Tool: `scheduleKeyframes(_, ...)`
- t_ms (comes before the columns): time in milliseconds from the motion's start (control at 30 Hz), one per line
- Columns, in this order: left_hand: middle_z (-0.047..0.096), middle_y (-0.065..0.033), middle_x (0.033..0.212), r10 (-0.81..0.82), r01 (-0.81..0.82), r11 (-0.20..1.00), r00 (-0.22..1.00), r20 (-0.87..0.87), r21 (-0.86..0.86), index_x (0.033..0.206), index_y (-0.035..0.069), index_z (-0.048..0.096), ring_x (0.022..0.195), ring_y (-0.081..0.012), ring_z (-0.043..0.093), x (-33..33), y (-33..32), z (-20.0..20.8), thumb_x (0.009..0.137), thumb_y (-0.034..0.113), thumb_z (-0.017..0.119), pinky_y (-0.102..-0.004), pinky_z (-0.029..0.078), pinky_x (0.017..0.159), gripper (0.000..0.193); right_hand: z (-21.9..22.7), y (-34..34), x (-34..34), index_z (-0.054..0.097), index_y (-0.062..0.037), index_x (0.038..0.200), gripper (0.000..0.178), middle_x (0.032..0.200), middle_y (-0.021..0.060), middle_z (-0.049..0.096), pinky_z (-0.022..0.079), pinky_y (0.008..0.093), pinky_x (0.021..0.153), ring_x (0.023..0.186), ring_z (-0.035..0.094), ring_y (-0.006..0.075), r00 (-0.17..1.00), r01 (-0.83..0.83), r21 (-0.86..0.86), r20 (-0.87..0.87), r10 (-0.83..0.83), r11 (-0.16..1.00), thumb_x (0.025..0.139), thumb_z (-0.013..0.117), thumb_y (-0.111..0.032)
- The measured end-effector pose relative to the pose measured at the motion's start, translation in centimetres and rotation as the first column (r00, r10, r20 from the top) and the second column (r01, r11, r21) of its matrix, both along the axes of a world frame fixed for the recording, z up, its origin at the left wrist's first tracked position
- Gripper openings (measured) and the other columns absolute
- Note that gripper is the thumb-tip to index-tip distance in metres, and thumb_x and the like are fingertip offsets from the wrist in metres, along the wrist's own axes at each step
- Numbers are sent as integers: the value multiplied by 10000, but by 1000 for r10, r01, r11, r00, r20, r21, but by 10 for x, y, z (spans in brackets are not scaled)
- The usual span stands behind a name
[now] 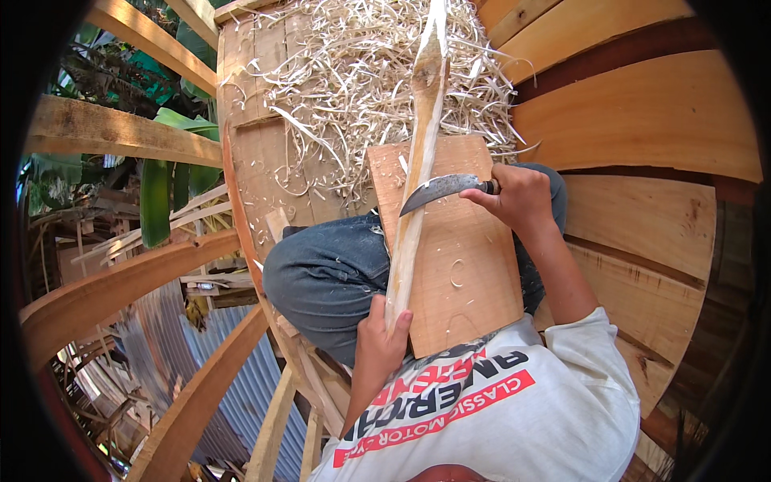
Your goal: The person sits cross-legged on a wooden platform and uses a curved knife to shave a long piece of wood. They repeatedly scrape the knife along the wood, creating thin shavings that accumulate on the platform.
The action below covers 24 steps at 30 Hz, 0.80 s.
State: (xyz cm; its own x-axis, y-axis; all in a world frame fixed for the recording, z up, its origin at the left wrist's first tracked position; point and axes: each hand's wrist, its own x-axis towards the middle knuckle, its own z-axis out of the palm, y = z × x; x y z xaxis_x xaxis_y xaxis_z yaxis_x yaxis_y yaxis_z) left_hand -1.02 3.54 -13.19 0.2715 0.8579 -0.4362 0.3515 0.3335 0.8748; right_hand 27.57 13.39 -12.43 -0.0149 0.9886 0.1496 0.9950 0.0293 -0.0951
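Note:
A long, pale wooden stick (421,153), partly stripped and brown near its far end, slants away from me across a flat wooden board (462,265) on my lap. My left hand (382,336) is closed round the near end of the stick. In my right hand (518,197) is a curved knife (438,191), gripped by its dark handle. Its blade lies across the stick about midway along, pointing left. A few small shavings rest on the board.
Curly wood shavings (345,88) are heaped on the plank floor (257,177) ahead. Wooden planks (634,112) line the right side. Spaced wooden beams (128,265) stand on the left, with corrugated metal sheets (233,369) and green leaves (157,201) beyond. My bent knees flank the board.

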Motion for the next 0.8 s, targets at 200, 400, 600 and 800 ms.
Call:
scheduleKeyframes(200, 546, -269, 687, 7, -6, 1000, 1000, 18, -24, 907, -4, 454, 716, -476, 594, 0, 2, 4, 920, 321, 570, -412, 457, 556, 345, -2, 9, 0, 482, -85, 513, 674, 435, 55, 485, 408, 326, 387, 382, 522, 222, 999, -31, 84, 24, 29, 996, 660, 642, -724)
scheduleKeyframes(400, 541, -273, 686, 18, -18, 1000, 999, 28, -6, 914, -1, 448, 723, -480, 592, -1, 0, 0, 925, 321, 562, -414, 456, 552, 341, 2, 19, 1, 475, -89, 508, 678, 427, 46, 469, 412, 318, 384, 375, 514, 213, 997, -33, 95, 73, 26, 995, 659, 639, -730)
scheduleKeyframes(600, 537, -282, 688, 15, -14, 1000, 1000, 27, -22, 917, 5, 441, 724, -487, 588, -3, -1, -2, 926, 321, 558, -423, 455, 547, 337, -3, 25, 3, 464, -98, 498, 679, 420, 40, 457, 405, 309, 378, 370, 502, 201, 993, -77, 134, 101, 63, 988, 665, 631, -735)
scheduleKeyframes(800, 546, -287, 690, 30, -29, 999, 999, 39, -32, 914, 1, 441, 721, -488, 588, -4, 0, -2, 924, 327, 560, -433, 457, 554, 346, 1, 40, 1, 508, -71, 563, 694, 463, 78, 479, 451, 371, 465, 465, 566, 276, 993, 101, 34, 60, -103, 994, 721, 576, -744)
